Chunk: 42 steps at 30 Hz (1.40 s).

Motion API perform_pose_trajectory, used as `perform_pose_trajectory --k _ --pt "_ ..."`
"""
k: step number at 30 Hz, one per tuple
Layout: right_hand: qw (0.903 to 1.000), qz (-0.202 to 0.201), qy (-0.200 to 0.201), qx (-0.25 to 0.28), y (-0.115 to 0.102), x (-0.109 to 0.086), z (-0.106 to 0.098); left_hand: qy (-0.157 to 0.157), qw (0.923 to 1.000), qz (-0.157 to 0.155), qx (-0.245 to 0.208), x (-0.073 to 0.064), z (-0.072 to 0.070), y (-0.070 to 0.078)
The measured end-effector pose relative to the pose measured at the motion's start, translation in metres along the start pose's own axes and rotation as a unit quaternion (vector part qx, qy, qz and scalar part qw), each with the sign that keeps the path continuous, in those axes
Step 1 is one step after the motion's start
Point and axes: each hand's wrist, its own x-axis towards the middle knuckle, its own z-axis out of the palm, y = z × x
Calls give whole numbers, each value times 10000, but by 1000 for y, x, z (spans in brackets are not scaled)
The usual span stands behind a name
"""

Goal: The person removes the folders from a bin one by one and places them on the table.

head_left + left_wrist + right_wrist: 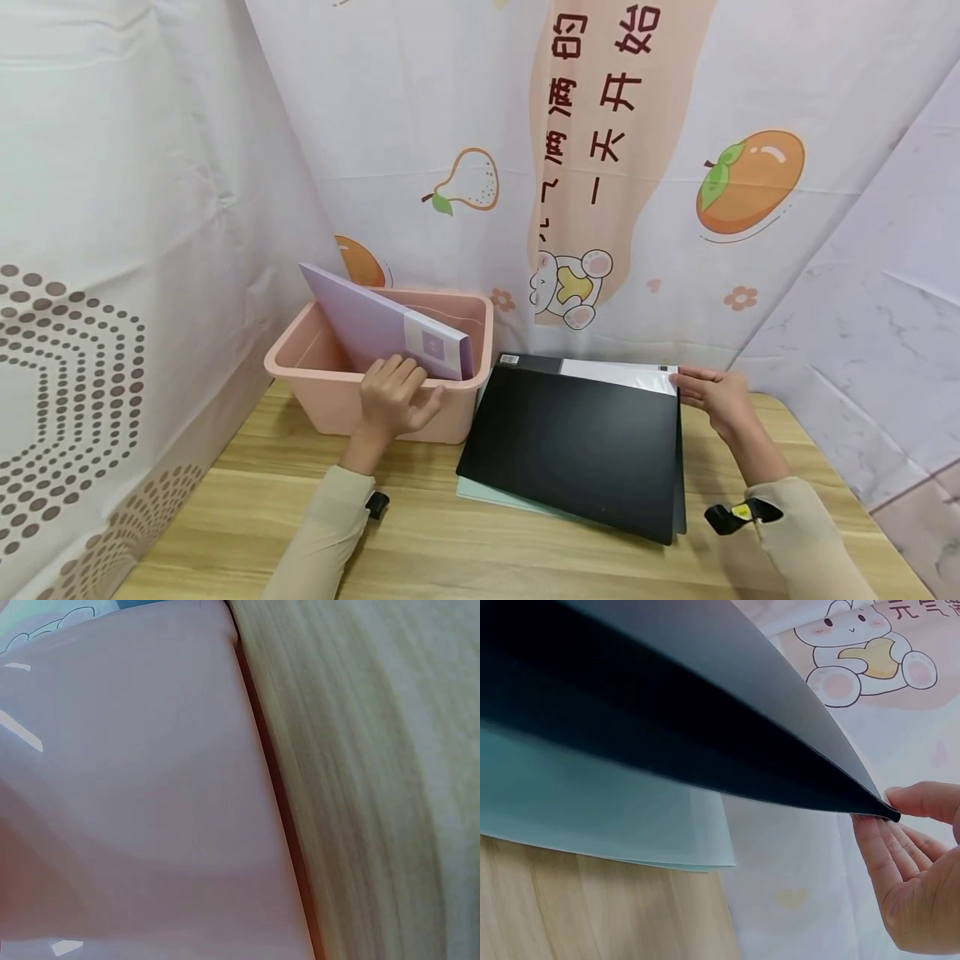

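My left hand (393,398) grips the front rim of a pink plastic bin (330,407), fingers curled over the edge and thumb out to the side. Inside that bin a lilac folder (360,321) leans at a slant, its labelled spine close to my fingers. On the right, my right hand (716,402) pinches the far right corner of a black folder (570,450) between thumb and fingers. The right wrist view shows its black covers bowed apart, the right edge raised. Beneath lies a light green folder (630,802), mostly hidden from above.
All of this stands on a wood-grain table (420,542). A white printed curtain (450,100) hangs directly behind the bin and folders, with further cloth at both sides. The bin's right end is close beside the folders.
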Motion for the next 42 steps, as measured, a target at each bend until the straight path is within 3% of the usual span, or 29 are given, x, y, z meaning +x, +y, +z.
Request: perform_pose_trajectory --k 16,35,42 --pt "9996 5 88 -262 7 6 -2 124 9999 28 -99 3 0 0" --pt "9997 -64 -253 -29 6 5 -6 97 9999 -25 -117 2 0 1" --pt "9982 -25 -506 332 11 9 -13 93 9999 -26 -105 2 0 1"
